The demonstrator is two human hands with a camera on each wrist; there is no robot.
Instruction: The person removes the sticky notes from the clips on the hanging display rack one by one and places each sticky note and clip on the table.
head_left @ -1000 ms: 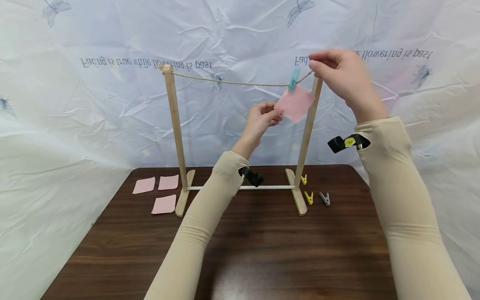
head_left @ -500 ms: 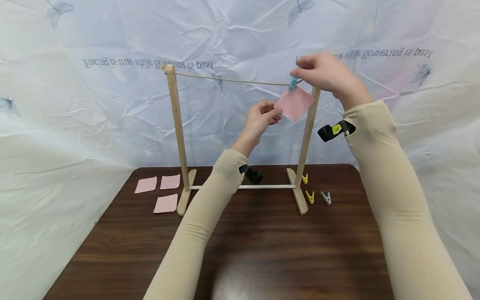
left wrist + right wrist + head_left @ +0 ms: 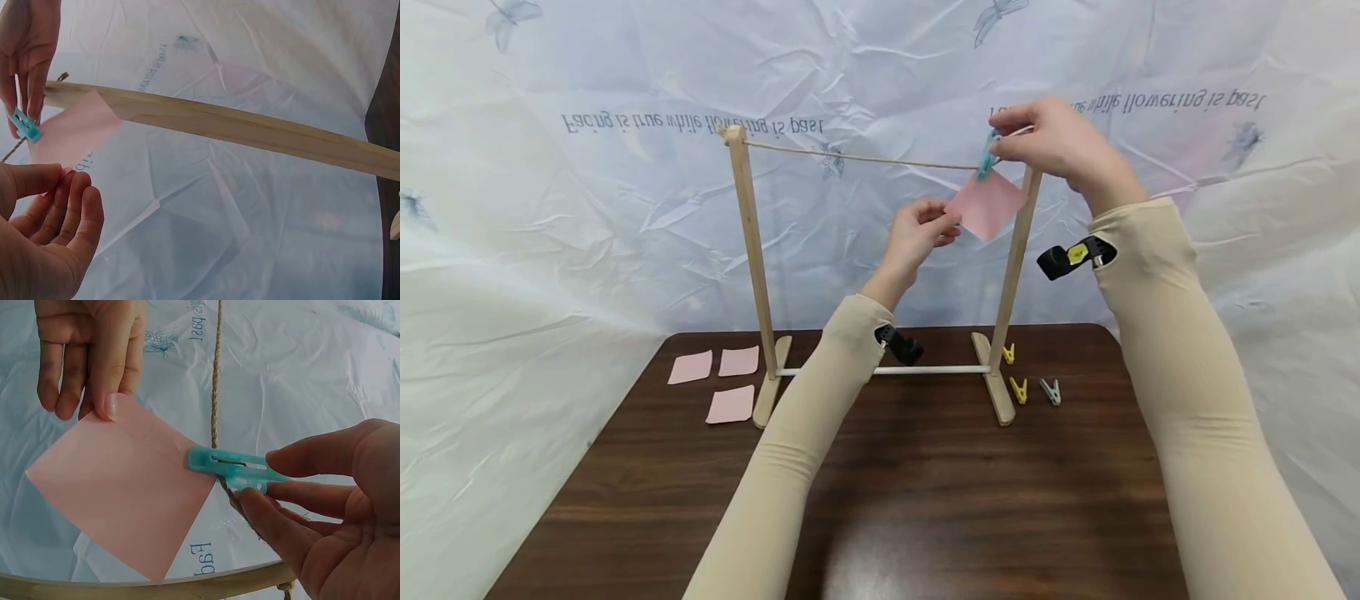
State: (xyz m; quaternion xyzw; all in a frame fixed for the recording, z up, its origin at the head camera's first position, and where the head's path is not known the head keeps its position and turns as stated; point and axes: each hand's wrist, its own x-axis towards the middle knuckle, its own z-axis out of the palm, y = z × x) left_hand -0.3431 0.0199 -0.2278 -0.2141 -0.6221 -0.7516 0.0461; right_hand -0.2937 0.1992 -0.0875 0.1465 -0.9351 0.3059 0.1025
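A pink paper square [image 3: 988, 207] hangs by one corner from the rope [image 3: 216, 381], with a turquoise clothespin [image 3: 231, 465] clipped over both. My left hand [image 3: 917, 235] pinches the paper's left corner between thumb and fingers. Up at the clothespin, my right hand [image 3: 1060, 146] has its thumb and fingers on the two handle ends, as the right wrist view shows. In the left wrist view the clothespin [image 3: 25, 126] sits at the paper's corner, under the right hand's fingertips.
The rope runs between two posts of a wooden stand [image 3: 749, 242] on the dark table [image 3: 925, 500]. Several pink squares [image 3: 730, 405] lie left of it. Two yellow clothespins [image 3: 1018, 390] and a grey one [image 3: 1051, 392] lie to the right. A printed sheet hangs behind.
My right hand has come left from beside the clothespin and taken its handle ends between thumb and fingers. The left hand keeps its pinch on the paper with hardly any movement.
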